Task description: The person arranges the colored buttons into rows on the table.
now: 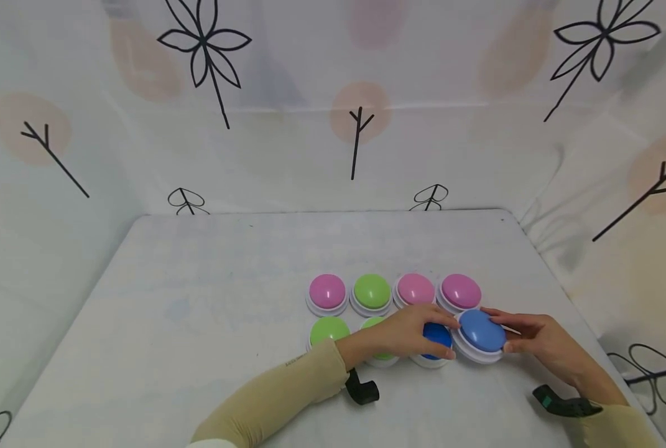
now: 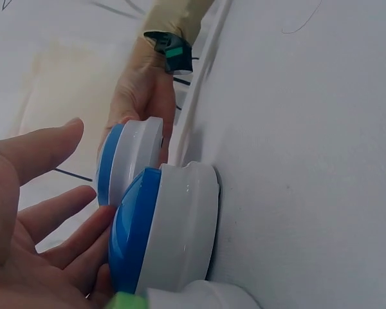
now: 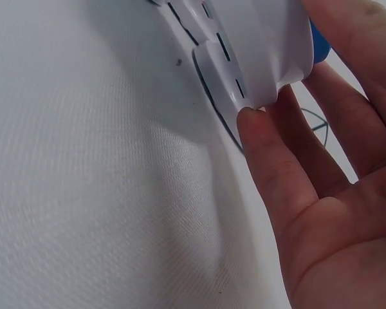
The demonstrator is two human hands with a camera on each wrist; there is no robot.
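My right hand (image 1: 542, 342) holds a light blue push button (image 1: 482, 330) with a white base by its right edge. In the right wrist view the thumb (image 3: 260, 138) touches the rim of the white base (image 3: 260, 55), which is tilted off the table. My left hand (image 1: 408, 330) is over a darker blue push button (image 1: 437, 336), fingers loosely bent and the thumb apart from it. In the left wrist view this blue button (image 2: 132, 232) rests on the table, close beside the raised one (image 2: 107, 164).
Behind them stands a row of buttons: purple (image 1: 327, 291), green (image 1: 372, 291), pink (image 1: 416, 289) and purple (image 1: 461, 290). Green buttons (image 1: 328, 330) sit left of the blue ones, one partly under my left forearm. The white table (image 1: 198, 298) meets patterned cloth walls (image 1: 288, 155).
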